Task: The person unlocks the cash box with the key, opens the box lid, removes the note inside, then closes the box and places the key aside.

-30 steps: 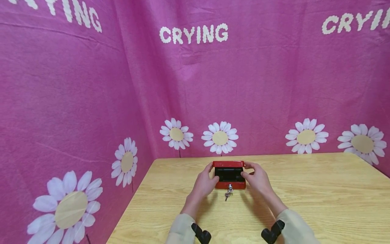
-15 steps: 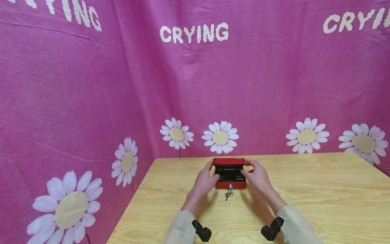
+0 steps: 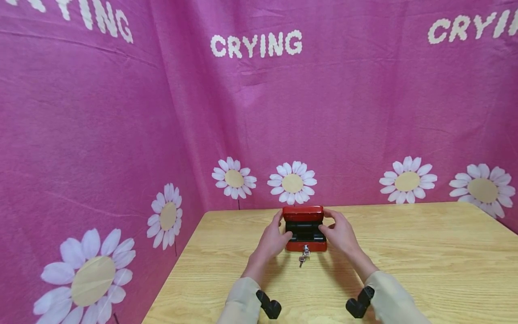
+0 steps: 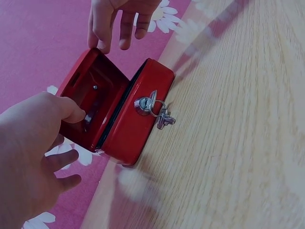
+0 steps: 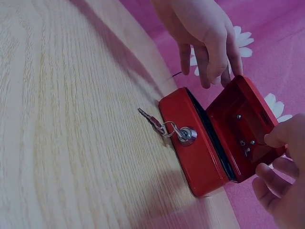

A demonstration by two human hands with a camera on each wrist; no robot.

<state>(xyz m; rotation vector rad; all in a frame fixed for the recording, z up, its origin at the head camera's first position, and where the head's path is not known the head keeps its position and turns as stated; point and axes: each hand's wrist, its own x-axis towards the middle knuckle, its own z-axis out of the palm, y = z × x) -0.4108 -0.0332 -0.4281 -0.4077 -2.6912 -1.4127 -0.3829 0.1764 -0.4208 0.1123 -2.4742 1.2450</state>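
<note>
A small red metal cash box (image 3: 295, 247) sits on the table with its lid (image 3: 302, 213) raised and tilted back. Black shows inside the box in the head view. A ring with keys (image 4: 164, 119) hangs from the key in the round front lock (image 4: 143, 104). My left hand (image 3: 272, 240) pinches the lid's left side, its thumb inside the lid and its other fingers behind. On the right side my right hand (image 3: 342, 235) grips the lid in the same way, thumb (image 5: 275, 137) on the inner face. Both hands' fingers are partly hidden behind the lid.
The light wooden table (image 3: 425, 256) extends to both sides and toward me. Behind and to the left hangs a pink cloth (image 3: 344, 112) with white daisies and lettering, close to the table's far edge. A black wrist mount (image 3: 269, 305) sits at each sleeve.
The lid has swung further up and back, with both hands holding its sides. More of the box's inside is visible. The box body and keys have stayed in place.
</note>
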